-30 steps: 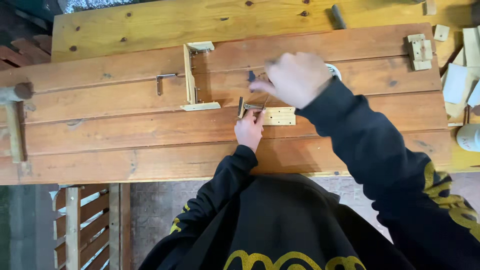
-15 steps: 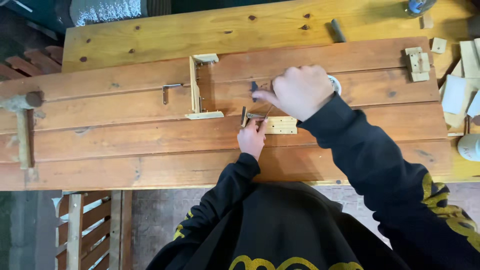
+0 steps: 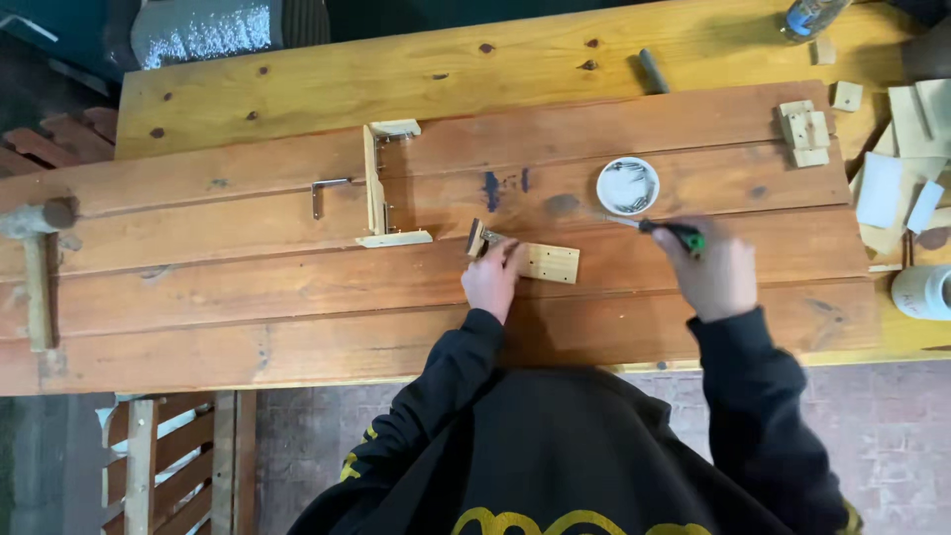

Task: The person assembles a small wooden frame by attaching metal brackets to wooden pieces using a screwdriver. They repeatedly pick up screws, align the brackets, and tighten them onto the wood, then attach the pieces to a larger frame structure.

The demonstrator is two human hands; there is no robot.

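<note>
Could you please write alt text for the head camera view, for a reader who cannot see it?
Seen from above, a person in a dark top works at a wooden workbench: the left hand presses on a small wooden block, and the right hand holds a green-handled screwdriver pointing toward a small white dish. A mallet lies at the bench's left end.

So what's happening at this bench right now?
A person in a dark sleeved top works at a wooden workbench. The left hand presses down on a small pale wood block with a metal fitting at its left end. The right hand holds a green-handled screwdriver, its tip pointing toward a small white dish of what look like screws. A mallet lies at the bench's left edge, and a small wooden frame sits left of the block.
</note>
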